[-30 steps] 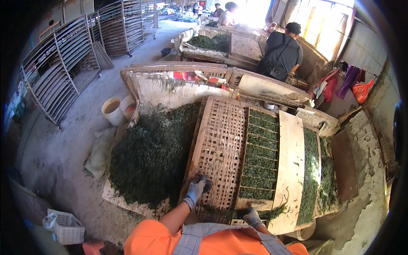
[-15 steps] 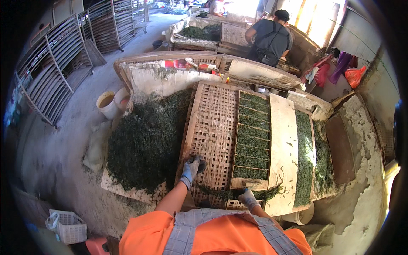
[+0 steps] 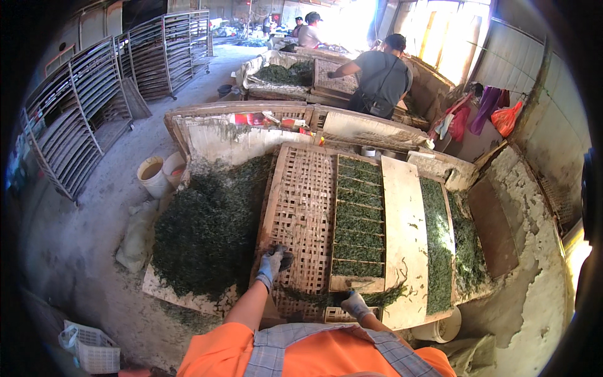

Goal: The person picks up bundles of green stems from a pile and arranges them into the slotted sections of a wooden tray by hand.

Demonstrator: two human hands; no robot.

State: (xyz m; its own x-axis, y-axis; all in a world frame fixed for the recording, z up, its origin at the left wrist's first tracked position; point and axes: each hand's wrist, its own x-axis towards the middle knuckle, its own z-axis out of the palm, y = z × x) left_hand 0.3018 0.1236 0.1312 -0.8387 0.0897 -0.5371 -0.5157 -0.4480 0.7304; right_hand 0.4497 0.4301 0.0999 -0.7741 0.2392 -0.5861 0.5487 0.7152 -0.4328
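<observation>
My left hand point(image 3: 273, 262), in a grey-blue glove with dark fingers, rests at the left edge of a woven lattice panel point(image 3: 303, 195). Its fingers are loosely apart, with nothing visible in them. Lower down, my gloved right hand point(image 3: 356, 305) is closed on a small thin tool point(image 3: 353, 291), partly hidden by the hand. It is just below the end bar of a wooden frame point(image 3: 357, 284). Dark green seaweed-like strands point(image 3: 359, 217) fill the frame's several sections. Loose strands point(image 3: 392, 295) trail beside my right hand onto a pale board point(image 3: 405, 239).
A big dark green heap point(image 3: 210, 226) lies left of the lattice. Another green strip point(image 3: 436, 245) runs right of the board. Buckets point(image 3: 154, 179) stand on the floor at left, near slatted racks point(image 3: 69, 116). A person point(image 3: 382, 78) works beyond the back wall; a white crate point(image 3: 94, 349) sits lower left.
The whole view has shifted slightly, with the bench appearing lower and further left. Both hands keep nearly the same places on it. The person beyond now has an arm stretched out to the left.
</observation>
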